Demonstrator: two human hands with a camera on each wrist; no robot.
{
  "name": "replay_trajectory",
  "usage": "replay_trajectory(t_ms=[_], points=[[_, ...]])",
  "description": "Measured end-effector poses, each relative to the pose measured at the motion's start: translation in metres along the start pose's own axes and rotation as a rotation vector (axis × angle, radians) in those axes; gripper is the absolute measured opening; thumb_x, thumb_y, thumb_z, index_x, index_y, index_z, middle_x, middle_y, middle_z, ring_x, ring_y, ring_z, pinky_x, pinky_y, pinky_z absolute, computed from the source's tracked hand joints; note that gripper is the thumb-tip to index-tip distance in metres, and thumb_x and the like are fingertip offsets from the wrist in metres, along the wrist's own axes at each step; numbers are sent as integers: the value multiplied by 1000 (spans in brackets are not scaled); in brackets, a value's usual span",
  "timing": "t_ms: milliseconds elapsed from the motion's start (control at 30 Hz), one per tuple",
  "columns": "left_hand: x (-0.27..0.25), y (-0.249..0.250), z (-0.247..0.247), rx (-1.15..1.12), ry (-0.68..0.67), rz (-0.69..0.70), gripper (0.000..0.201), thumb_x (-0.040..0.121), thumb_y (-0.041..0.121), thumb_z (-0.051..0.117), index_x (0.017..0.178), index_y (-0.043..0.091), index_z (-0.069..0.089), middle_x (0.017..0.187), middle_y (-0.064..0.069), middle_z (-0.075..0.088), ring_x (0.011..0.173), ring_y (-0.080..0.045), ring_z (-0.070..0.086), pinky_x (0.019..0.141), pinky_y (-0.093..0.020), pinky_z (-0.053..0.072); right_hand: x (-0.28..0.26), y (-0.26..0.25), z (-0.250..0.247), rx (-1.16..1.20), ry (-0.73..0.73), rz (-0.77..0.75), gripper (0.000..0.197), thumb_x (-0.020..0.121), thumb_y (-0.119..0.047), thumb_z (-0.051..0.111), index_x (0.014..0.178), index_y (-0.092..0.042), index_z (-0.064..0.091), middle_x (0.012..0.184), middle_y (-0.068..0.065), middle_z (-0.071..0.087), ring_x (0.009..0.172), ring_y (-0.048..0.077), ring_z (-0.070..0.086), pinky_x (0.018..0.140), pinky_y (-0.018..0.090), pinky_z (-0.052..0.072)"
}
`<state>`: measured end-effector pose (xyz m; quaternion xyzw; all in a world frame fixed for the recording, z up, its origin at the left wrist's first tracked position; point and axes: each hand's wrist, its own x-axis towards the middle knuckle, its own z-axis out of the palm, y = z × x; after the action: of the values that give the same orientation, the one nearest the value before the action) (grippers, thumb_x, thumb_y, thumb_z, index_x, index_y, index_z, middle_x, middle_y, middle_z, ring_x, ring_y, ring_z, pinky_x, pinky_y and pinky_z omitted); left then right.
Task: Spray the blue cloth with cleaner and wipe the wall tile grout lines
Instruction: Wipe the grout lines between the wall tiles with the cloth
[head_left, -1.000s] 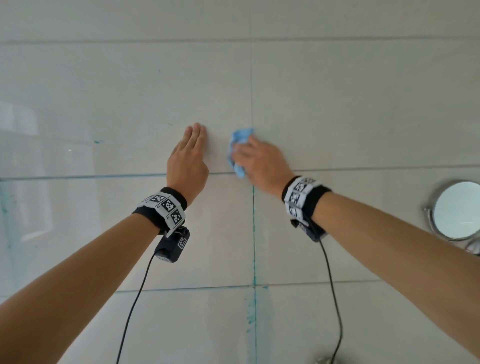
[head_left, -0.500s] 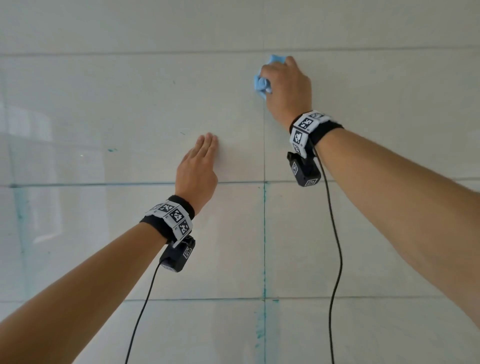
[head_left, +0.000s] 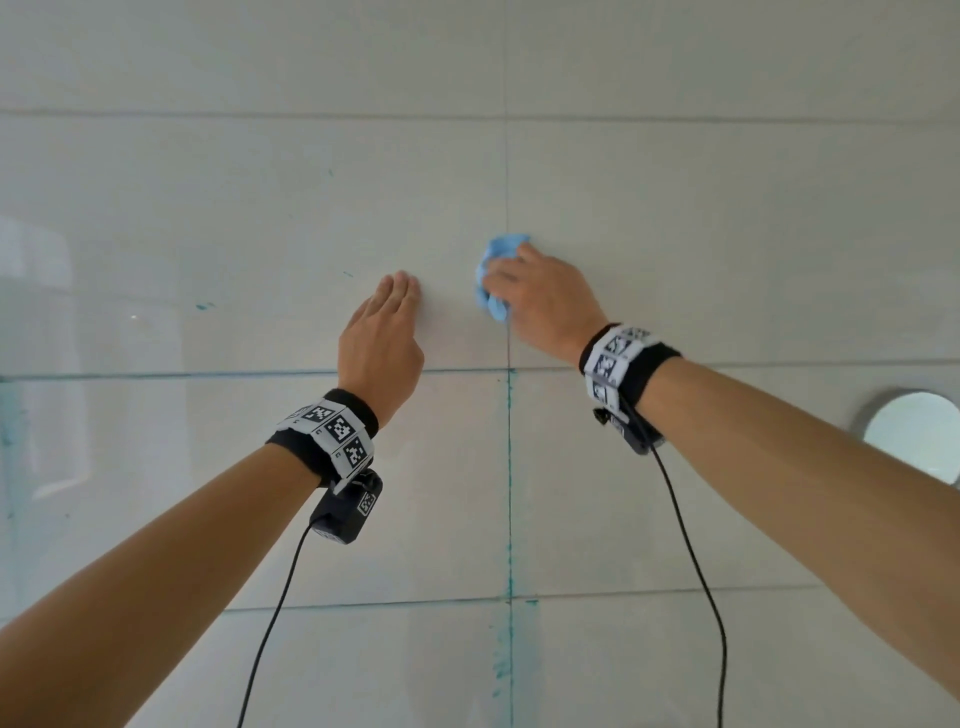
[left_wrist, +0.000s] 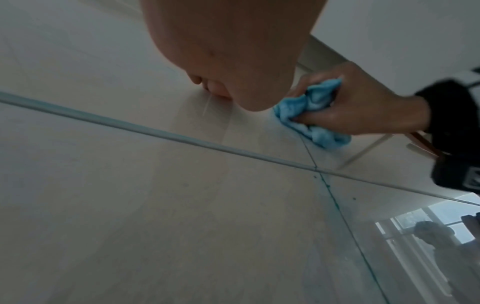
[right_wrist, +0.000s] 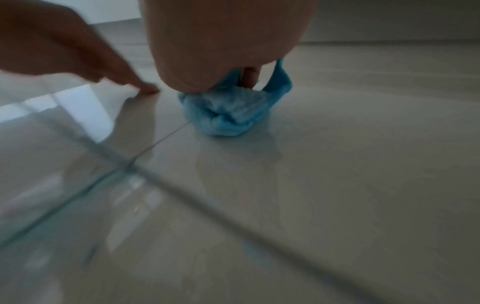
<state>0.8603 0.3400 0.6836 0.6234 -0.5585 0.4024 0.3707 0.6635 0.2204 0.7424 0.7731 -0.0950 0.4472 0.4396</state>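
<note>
My right hand (head_left: 540, 299) grips a bunched blue cloth (head_left: 494, 275) and presses it on the vertical grout line (head_left: 508, 467) of the pale tiled wall, a little above the crossing with a horizontal grout line (head_left: 208, 374). The wrist views show the cloth (right_wrist: 228, 111) (left_wrist: 309, 115) wadded under the curled fingers. Below the crossing the vertical line is stained teal. My left hand (head_left: 384, 332) lies flat on the tile to the left of the cloth, fingers straight and together.
A round mirror (head_left: 914, 441) hangs on the wall at the right edge. Teal specks (head_left: 203, 306) mark the tile to the left. Cables hang from both wrist cameras. The glossy tiles reflect a window (left_wrist: 420, 232).
My right hand with the cloth went up the vertical grout line to the upper horizontal joint, then came back down to just above the crossing. The left hand stayed flat on the tile.
</note>
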Motion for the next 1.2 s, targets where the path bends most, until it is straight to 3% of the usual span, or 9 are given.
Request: replay_trajectory(t_ms=[133,233,400,500,700,867,1067,1133,1200], points=[[4,-4,0,16,-1,11,76,85,-14,42,159,2,34,166,-13,34,156,-26,28,126,-36,25,60,32,-26,59,31,351,21,79,-10,61,97,-20,68,107,5,68,110,32,61,70,46,57],[4,-8,-1,32,-10,23,76,86,-13,42,159,4,36,165,-12,36,156,-25,30,125,-35,26,102,49,-44,69,32,436,22,79,-5,58,94,-19,65,108,2,64,112,29,57,75,44,55],[5,-9,-1,43,-20,24,77,87,-13,41,161,6,33,167,-9,33,157,-22,26,125,-33,24,117,51,-38,49,87,483,22,82,1,61,90,-19,59,97,-1,62,110,26,56,66,38,47],[5,-8,0,40,-22,17,77,88,-12,40,162,6,30,168,-9,30,158,-22,24,126,-32,22,95,40,-20,45,122,427,21,80,0,63,91,-17,62,101,1,69,111,29,59,67,42,53],[0,-2,0,22,-10,3,75,87,-13,40,160,3,33,166,-13,34,156,-26,28,126,-37,27,27,-5,1,63,116,225,29,73,2,64,96,-15,68,109,-3,72,98,30,60,60,35,46],[-5,5,-5,-2,-35,-30,76,87,-13,41,161,2,29,168,-13,29,157,-26,25,127,-36,25,-35,-36,10,83,99,112,33,71,3,71,101,-11,72,117,4,74,95,30,63,63,39,55],[-6,13,-8,4,-60,-54,75,90,-10,40,162,2,24,170,-13,25,158,-26,22,127,-36,23,-62,-26,12,25,-8,-123,36,75,-1,70,109,-12,74,122,4,72,100,28,65,66,38,56],[-6,13,-8,8,-66,-50,74,91,-9,40,162,2,25,170,-13,25,158,-26,22,127,-37,24,-44,-11,5,-22,-63,-103,30,78,-5,69,106,-16,73,120,0,72,100,27,66,65,37,55],[-6,13,-9,5,-68,-51,74,90,-9,39,162,2,25,170,-13,25,158,-27,22,127,-38,25,-18,4,-3,19,-40,73,25,82,-7,64,101,-22,71,114,-3,72,100,28,64,63,40,55]])
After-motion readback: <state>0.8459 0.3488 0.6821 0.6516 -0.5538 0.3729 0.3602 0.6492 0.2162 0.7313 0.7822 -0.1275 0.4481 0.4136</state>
